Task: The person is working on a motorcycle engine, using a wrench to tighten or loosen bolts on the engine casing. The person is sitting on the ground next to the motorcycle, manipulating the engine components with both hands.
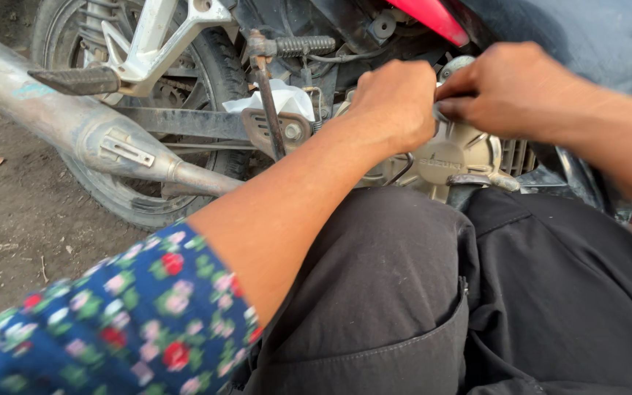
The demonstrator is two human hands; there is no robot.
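My left hand [395, 102] is a closed fist pressed against the top of a motorcycle's beige engine side cover [456, 155]; what it grips is hidden by the fingers. My right hand [510, 88] reaches in from the right, fingertips pinched together right beside the left fist, above the same cover. A small round grey cap [453, 66] shows just behind the two hands. Whether the right fingers hold a small part cannot be told.
A dusty exhaust pipe [74, 121] runs across the left, over the rear wheel [122, 194]. A kick lever [268, 95] with a rubber footpeg [305, 45] stands left of the engine, with white cloth [279, 99] behind. My knees in dark trousers [462, 292] fill the foreground. Dirt ground [16, 219] lies left.
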